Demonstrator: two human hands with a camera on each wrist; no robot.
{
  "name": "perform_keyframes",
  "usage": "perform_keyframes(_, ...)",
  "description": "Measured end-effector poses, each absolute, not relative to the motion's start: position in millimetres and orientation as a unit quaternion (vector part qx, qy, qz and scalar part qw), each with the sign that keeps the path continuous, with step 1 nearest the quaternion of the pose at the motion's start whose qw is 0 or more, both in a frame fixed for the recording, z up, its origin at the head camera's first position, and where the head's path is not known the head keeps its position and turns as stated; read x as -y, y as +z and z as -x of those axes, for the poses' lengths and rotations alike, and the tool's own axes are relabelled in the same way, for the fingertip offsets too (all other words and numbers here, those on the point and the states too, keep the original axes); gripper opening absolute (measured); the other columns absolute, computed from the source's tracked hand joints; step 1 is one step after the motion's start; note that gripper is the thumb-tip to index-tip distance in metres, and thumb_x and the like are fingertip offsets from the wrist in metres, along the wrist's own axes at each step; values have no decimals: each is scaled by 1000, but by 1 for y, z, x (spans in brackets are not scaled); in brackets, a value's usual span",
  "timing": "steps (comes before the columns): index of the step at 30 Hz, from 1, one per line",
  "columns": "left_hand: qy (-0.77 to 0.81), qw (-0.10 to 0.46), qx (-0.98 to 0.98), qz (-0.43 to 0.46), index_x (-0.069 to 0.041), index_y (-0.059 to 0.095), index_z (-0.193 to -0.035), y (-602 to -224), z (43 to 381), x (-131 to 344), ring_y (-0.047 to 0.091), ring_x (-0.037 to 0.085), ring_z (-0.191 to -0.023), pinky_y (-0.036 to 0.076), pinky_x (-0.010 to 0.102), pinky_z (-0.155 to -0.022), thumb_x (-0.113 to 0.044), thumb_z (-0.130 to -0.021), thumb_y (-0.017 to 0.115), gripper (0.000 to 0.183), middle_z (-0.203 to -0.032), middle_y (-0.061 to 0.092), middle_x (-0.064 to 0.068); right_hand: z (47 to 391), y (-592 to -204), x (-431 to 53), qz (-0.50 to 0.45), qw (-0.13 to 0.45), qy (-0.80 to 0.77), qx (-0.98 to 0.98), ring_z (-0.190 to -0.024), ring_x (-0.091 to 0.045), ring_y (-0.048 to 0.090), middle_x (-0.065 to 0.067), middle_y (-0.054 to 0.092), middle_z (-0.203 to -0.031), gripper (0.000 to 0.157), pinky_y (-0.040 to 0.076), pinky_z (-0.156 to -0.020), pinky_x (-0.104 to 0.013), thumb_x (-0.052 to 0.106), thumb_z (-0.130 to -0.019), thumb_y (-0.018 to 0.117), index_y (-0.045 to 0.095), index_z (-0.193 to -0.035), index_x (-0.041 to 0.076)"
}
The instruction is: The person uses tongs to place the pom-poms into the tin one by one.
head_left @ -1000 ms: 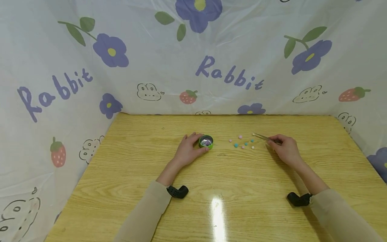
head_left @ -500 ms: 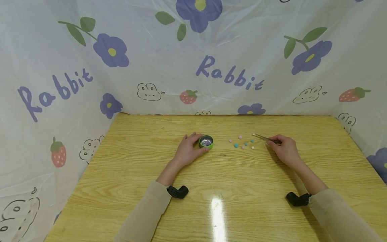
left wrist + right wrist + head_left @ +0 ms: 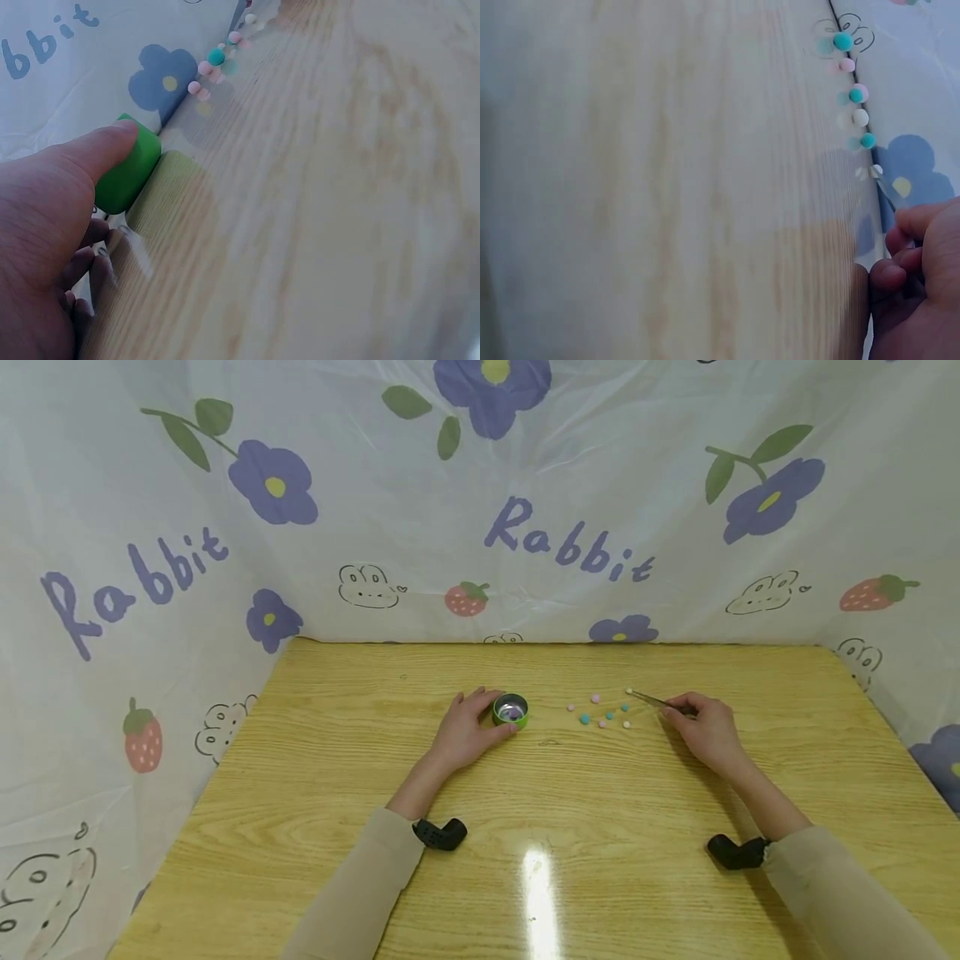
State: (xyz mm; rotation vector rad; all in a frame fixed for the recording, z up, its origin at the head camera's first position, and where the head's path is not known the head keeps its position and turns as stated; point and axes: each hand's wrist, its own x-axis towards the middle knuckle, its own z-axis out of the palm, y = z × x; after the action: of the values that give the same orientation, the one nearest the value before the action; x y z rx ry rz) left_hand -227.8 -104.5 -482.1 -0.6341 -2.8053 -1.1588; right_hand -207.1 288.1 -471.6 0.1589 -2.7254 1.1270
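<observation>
My left hand (image 3: pixel 465 737) curves its thumb and fingers around a small round tin (image 3: pixel 522 724), which stands upright on the table. The tin is bright green outside and shiny silver inside; in the left wrist view its green wall (image 3: pixel 135 174) shows under my thumb. Off to the right, my right hand (image 3: pixel 707 735) pinches thin metal tweezers (image 3: pixel 651 698) that point left. At their tips is a small white ball (image 3: pixel 628 692), also seen in the right wrist view as a white ball (image 3: pixel 877 171) low over the wood.
Between the hands lie several small balls: pink ones (image 3: pixel 595 698), blue-green ones (image 3: pixel 585 719) and a white one (image 3: pixel 627 724). The wooden table (image 3: pixel 600 810) ends at the back against a printed cloth (image 3: pixel 420 527), which also hangs along the sides.
</observation>
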Motion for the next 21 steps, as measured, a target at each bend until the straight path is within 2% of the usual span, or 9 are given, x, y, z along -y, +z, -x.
perform_keyframes(10,-379,16,904,198,-5,58,-144,-481,227,105,39,36,-146,11,49,-126,-33,-93,79,62,-144,59,16,205,-471,-286,-42,103,385,916,-87,-26,64,-22,71,-101,24,47,-64,-16,15,-103,65,71,-112,-7)
perform_keyframes(21,-379,15,904,197,-5,58,-145,-481,227,106,38,36,-147,10,49,-126,-33,-93,78,62,-144,58,16,203,-468,-284,-36,96,389,916,-88,-24,64,-23,71,-103,25,47,-63,-16,16,-103,65,71,-112,-6)
